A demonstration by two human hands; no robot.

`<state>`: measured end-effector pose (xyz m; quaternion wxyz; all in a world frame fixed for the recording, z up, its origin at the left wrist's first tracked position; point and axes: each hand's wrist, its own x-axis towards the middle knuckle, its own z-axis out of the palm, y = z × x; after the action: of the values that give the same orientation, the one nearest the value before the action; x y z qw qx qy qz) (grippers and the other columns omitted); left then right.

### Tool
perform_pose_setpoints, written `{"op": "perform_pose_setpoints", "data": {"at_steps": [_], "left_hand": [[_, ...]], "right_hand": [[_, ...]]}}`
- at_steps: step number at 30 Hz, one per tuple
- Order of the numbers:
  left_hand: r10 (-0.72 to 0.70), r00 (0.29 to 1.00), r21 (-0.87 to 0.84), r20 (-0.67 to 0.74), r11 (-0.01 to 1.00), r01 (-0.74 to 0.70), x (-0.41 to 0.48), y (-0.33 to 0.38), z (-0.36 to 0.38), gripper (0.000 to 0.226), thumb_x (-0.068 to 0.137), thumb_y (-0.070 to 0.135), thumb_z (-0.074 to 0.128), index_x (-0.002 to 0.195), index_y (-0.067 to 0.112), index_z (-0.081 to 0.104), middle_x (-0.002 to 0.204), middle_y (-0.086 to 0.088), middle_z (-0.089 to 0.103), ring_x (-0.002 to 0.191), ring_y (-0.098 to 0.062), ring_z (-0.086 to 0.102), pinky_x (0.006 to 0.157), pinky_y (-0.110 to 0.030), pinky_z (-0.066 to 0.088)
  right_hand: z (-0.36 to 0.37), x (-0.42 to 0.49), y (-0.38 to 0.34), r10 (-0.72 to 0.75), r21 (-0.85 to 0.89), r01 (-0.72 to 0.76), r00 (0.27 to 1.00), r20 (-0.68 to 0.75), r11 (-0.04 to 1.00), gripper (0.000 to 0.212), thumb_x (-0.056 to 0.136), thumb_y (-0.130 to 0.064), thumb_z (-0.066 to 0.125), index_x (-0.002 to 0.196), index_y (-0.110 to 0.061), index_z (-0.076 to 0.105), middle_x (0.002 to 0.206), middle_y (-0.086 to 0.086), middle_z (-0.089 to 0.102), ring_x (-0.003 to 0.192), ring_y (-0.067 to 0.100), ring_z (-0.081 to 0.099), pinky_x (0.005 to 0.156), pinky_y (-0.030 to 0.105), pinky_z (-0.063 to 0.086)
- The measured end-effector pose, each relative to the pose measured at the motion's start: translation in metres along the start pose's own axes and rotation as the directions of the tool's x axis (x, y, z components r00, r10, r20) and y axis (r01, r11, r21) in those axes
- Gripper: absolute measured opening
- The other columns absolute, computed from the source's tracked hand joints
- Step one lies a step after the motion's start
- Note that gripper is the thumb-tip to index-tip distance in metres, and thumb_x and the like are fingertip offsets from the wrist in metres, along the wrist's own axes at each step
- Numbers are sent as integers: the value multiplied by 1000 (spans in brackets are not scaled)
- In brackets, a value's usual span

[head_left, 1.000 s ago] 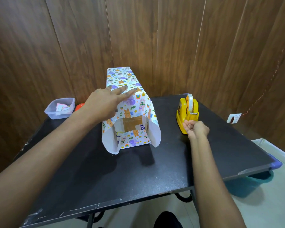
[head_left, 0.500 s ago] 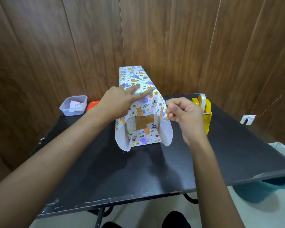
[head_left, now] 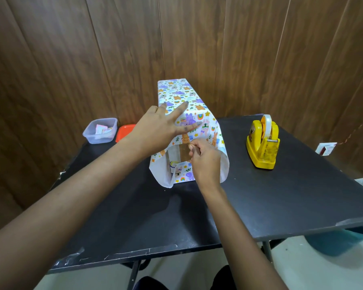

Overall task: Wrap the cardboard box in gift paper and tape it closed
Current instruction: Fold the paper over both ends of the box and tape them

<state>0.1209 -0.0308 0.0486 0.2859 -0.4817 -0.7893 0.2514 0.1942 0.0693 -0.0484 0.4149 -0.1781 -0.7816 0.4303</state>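
box (head_left: 184, 154) in its paper (head_left: 176, 94) lies mid-worktop (head_left: 281, 206), long axis running away from the person, near end open with cardboard showing. left grip (head_left: 159, 128) presses flat on top, fingers spread. right grip (head_left: 205, 162) is right at that open end, fingers curled in a pinch by the top flap; what it pinches cannot be told. dispenser (head_left: 262, 143) stands well to the right.

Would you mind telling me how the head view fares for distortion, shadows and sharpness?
Head view: wide-angle distortion bows the wooden wall panels; soft arm shadows fall on the black table; the gift paper print and tape dispenser look sharp.
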Motion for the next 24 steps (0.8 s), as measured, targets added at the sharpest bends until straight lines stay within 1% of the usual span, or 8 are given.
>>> {"op": "perform_pose_setpoints", "data": {"at_steps": [2,4,7,9,11,14,18,24], "left_hand": [[-7,1000,-2,2,1000,7,1,1,-1,65,99,19,31,144,49,-4,158,-12,-10,134,-46,28,101,-44,33],[-13,1000,-8,5,1000,13,2,1,-1,64,99,19,30,144,49,-4,158,-11,-9,134,-46,28,99,-43,33],[-16,1000,-16,10,1000,16,2,2,-2,65,99,18,31,144,49,-4,158,-11,-9,134,-46,28,99,-43,33],[-18,1000,-10,16,1000,18,2,2,-3,66,99,18,33,145,49,-4,158,-11,-9,135,-46,27,100,-43,33],[-19,999,-9,30,1000,20,2,2,-3,66,99,19,34,145,49,-4,158,-10,-10,135,-46,26,101,-43,32],[-21,999,-10,30,1000,21,2,1,-3,67,98,19,35,144,49,-4,158,-10,-9,135,-46,26,102,-43,33],[-16,999,-13,29,1000,16,3,0,-2,66,99,20,36,145,49,-2,158,-10,-8,136,-45,26,102,-44,33],[-13,999,-17,35,1000,13,3,0,-2,67,98,21,37,145,49,-2,158,-10,-9,136,-46,25,102,-44,33]], "right_hand": [[2,0,2,-47,-29,46,998,-38,999,17,91,-3,49,86,-2,65,74,1,60,74,14,53,61,17,39],[4,-1,3,-87,-41,84,993,-74,996,16,90,-1,49,83,-1,64,72,-1,55,73,14,49,61,16,32],[5,-1,5,-143,-84,135,984,-108,987,16,91,-2,50,87,0,65,75,4,61,75,14,50,69,25,42],[5,-2,5,-157,-100,147,983,-95,984,16,92,-3,51,101,-3,65,84,9,66,80,16,57,74,34,51],[5,-2,5,-108,-114,104,993,-37,988,28,94,-9,51,122,-8,56,94,11,68,92,20,63,81,35,53],[6,0,5,-64,-133,63,998,-5,989,38,96,-14,49,133,-6,44,102,13,68,99,23,64,83,36,54],[9,5,2,-45,-128,44,999,-5,991,36,95,-15,49,128,-1,44,105,14,67,102,27,62,83,41,52],[12,11,-2,-13,-106,9,999,-35,994,24,94,-10,52,114,2,47,97,16,66,94,31,62,80,40,50]]}}
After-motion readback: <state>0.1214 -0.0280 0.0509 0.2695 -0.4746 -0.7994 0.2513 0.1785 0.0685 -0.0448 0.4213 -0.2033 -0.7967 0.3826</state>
